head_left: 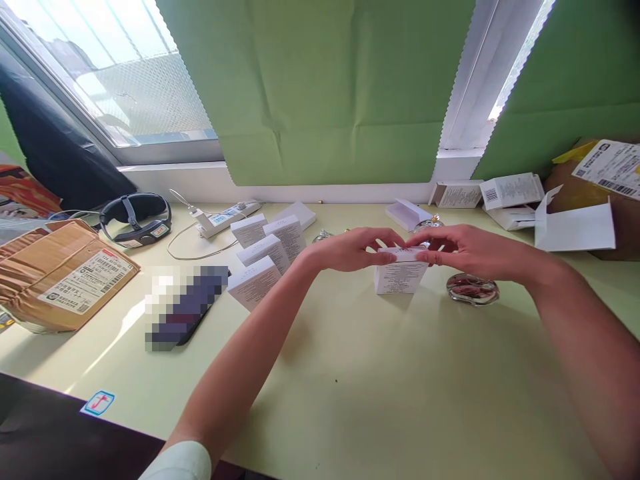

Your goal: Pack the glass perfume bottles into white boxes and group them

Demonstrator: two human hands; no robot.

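Note:
A small white printed box [400, 277] stands upright on the pale yellow table [350, 400], near the middle. My left hand [353, 248] pinches its top flap from the left. My right hand [463, 250] grips the same top edge from the right, fingers curled over it. Both hands touch the box lid. A flat glass bottle [472, 289] lies on the table just right of the box, under my right wrist.
A row of several closed white boxes [265, 257] lies left of the hands. Open white boxes [510, 193] and a brown carton [595, 200] sit at the back right. A taped parcel [60, 277], a dark headband device [135, 217], a power strip [227, 219] and a blurred dark object [183, 307] are at left.

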